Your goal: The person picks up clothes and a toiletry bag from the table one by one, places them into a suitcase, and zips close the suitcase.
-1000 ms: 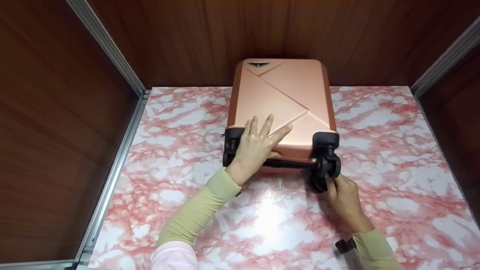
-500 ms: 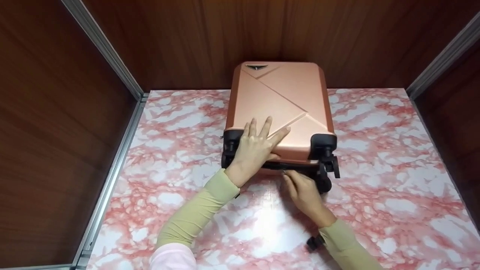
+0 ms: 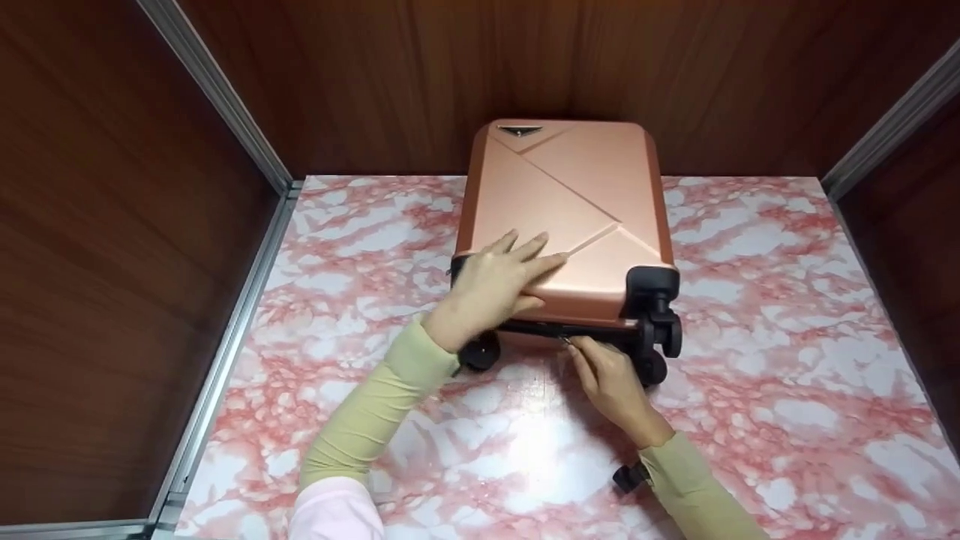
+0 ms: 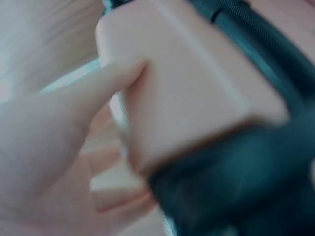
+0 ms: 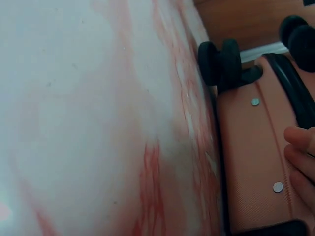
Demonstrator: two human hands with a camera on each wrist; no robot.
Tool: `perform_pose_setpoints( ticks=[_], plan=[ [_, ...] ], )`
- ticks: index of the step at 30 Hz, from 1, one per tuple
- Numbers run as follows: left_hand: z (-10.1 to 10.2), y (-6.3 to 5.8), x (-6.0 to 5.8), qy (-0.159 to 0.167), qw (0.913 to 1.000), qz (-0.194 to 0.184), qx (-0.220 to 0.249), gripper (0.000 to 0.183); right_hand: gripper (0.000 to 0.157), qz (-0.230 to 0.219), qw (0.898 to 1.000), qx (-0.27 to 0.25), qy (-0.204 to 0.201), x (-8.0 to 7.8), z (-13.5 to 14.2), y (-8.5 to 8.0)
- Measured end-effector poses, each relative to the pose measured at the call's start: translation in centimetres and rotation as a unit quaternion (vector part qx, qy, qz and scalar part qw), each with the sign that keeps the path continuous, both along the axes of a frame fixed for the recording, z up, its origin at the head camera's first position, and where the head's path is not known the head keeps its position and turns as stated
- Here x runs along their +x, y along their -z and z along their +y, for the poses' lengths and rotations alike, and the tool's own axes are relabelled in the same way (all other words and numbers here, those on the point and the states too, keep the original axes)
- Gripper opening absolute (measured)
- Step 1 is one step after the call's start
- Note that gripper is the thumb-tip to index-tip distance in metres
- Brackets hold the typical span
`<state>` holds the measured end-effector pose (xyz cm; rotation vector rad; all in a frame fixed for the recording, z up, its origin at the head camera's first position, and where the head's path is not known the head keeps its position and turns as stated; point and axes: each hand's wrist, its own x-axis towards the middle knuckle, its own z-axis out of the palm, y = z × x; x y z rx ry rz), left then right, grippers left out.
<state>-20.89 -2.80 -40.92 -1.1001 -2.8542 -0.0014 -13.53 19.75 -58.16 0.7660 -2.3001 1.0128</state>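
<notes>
A rose-gold hard-shell suitcase (image 3: 562,187) lies flat, its wheeled end toward me. My left hand (image 3: 495,289) rests on its near left corner with fingers spread. In the left wrist view, the thumb (image 4: 113,81) presses on the shell's end face while other fingers lie over the upper side. My right hand (image 3: 611,382) is at the middle of the wheeled end, thumb and forefinger pinching a small metal zipper pull (image 3: 565,340) on the black zipper band (image 3: 529,328). In the right wrist view, its fingertips (image 5: 298,135) are beside that band; the pull is hidden there.
Black caster wheels (image 3: 664,334) stick out at the suitcase's near right corner, and another wheel (image 3: 480,351) shows under my left wrist. A red-and-white marbled tabletop (image 3: 360,300) lies beneath. Dark wood panels (image 3: 375,82) with metal edge strips (image 3: 225,97) enclose the back and sides.
My right hand has moved left from the right-hand wheels to the middle of the zipper band. My left hand has shifted slightly left, and the lower left wheel now shows.
</notes>
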Motion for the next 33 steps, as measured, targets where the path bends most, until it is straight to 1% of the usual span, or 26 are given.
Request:
perform_pose_setpoints(
  ticks=[2,4,6,8,10,13,15,19,21,23,27,30,33],
  plan=[
    [-1.3,-0.7,-0.8,-0.003,0.9987,-0.048,0.014,0.076,0.017,0.002,1.000,-0.002,-0.006,0.0,0.2,-0.1],
    [-2.8,-1.1,-1.8,-0.020,0.9956,-0.089,0.020,0.079,0.018,0.007,1.000,-0.004,-0.011,-0.1,0.5,-0.1],
    [-4.3,-1.1,-3.0,-0.044,0.9930,-0.106,0.029,0.078,0.020,0.015,1.000,-0.006,-0.015,0.0,0.9,-0.1],
    [-5.5,-0.9,-4.3,-0.066,0.9908,-0.111,0.042,0.074,0.021,0.020,1.000,-0.008,-0.016,0.0,1.3,-0.1],
    [-6.4,-0.4,-5.5,-0.078,0.9886,-0.110,0.067,0.070,0.021,0.020,1.000,-0.011,-0.019,0.1,1.8,-0.1],
    [-6.9,0.6,-6.7,-0.080,0.9868,-0.093,0.106,0.063,0.016,0.019,1.000,-0.013,-0.019,0.1,2.5,-0.1],
    [-6.7,1.4,-7.1,-0.069,0.9861,-0.079,0.129,0.060,0.015,0.017,1.000,-0.017,-0.016,0.1,3.0,-0.2],
    [-5.9,2.7,-7.1,-0.035,0.9865,-0.048,0.153,0.058,0.016,0.012,0.999,-0.031,-0.003,0.1,3.7,-0.3],
    [-5.7,3.3,-6.7,-0.021,0.9853,-0.034,0.166,0.057,0.018,0.007,0.999,-0.037,0.000,0.2,4.1,-0.5],
    [-5.6,3.7,-6.3,-0.014,0.9836,-0.024,0.178,0.056,0.020,0.006,0.999,-0.040,0.002,0.2,4.4,-0.5],
    [-5.4,4.0,-5.7,-0.003,0.9809,0.000,0.194,0.055,0.019,0.007,0.999,-0.042,0.010,-0.1,5.2,-0.7],
    [-5.1,4.1,-5.5,0.008,0.9809,0.018,0.193,0.055,0.017,0.011,0.999,-0.042,0.019,-0.3,5.8,-0.7],
    [-4.9,4.2,-5.2,0.014,0.9803,0.027,0.195,0.056,0.017,0.012,0.999,-0.044,0.030,-0.5,6.4,-0.7]
  ],
)
